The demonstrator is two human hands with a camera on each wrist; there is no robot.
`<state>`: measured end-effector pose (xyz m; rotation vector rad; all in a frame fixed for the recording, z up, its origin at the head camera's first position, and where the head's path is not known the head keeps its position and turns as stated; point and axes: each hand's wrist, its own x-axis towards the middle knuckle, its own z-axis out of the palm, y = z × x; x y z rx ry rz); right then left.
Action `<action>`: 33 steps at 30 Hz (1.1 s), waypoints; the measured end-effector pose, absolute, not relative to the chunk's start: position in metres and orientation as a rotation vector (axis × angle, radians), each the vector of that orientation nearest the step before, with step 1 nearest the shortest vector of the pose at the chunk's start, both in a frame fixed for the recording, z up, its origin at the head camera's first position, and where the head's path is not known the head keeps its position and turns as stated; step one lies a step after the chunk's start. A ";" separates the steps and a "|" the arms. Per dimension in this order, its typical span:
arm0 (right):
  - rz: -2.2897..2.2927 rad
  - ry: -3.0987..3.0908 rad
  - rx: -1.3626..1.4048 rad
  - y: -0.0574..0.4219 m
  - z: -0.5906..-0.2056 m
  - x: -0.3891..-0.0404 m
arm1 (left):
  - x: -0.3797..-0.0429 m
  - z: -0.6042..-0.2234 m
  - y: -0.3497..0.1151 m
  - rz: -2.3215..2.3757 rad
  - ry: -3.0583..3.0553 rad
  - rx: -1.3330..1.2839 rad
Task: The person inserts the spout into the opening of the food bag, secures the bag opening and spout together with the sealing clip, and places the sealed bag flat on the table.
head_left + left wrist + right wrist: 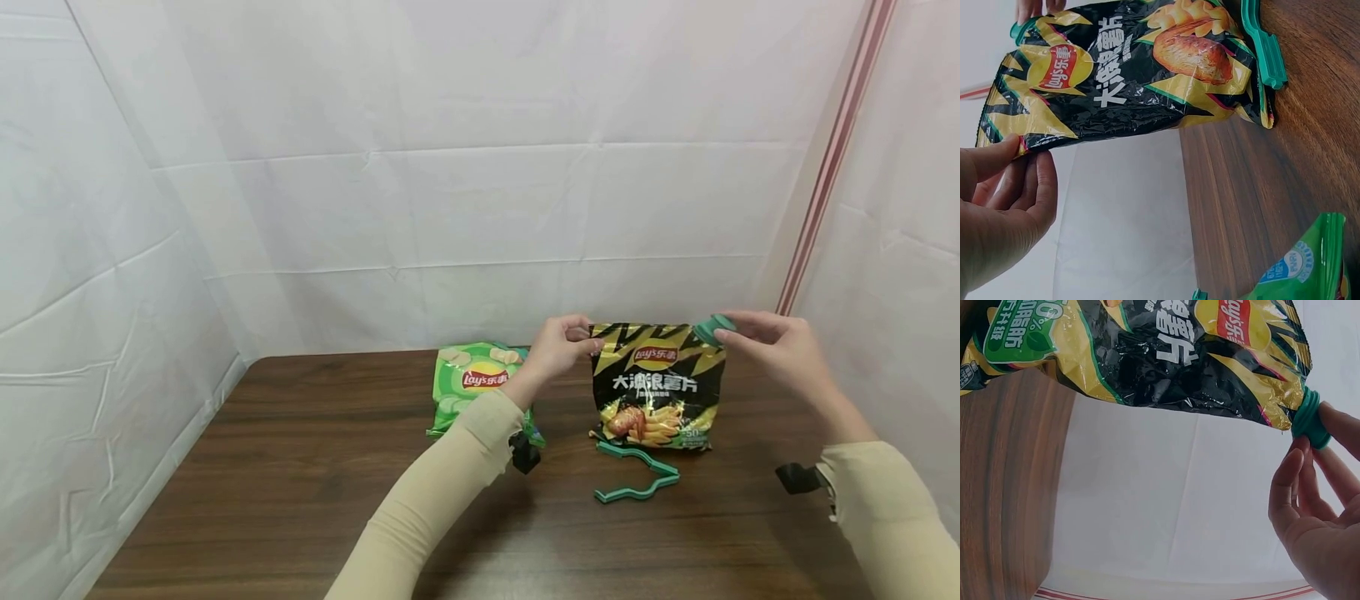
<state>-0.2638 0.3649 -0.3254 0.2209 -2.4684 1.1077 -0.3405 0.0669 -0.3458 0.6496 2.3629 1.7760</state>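
A black and yellow Lay's chip bag (656,387) is held upright above the table's back part, its printed front toward me. My left hand (558,350) pinches its top left corner between thumb and fingers. At the opposite top corner sits a green ridged cap (1312,419), which the thumb and fingertips of my right hand (780,346) pinch. Just in front of the bag's bottom edge, a green hinged bag clip (663,473) lies spread in a V on the table, its arms pointing left. The left wrist view shows one clip arm (1264,47) beside the bag's bottom.
A green Lay's chip bag (476,379) lies left of the black one, partly behind my left forearm. Green plastic (520,351) shows at its top right corner. The brown wooden table (300,467) meets white sheeting (480,208) at the back and sides.
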 end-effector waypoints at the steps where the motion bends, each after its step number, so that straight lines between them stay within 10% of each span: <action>1: 1.111 -2.470 0.219 0.365 -0.325 -0.264 | -0.341 -0.346 0.067 1.777 2.361 0.648; 33: 1.068 -2.554 0.120 0.358 -0.324 -0.260 | -0.340 -0.340 0.068 1.688 2.434 0.646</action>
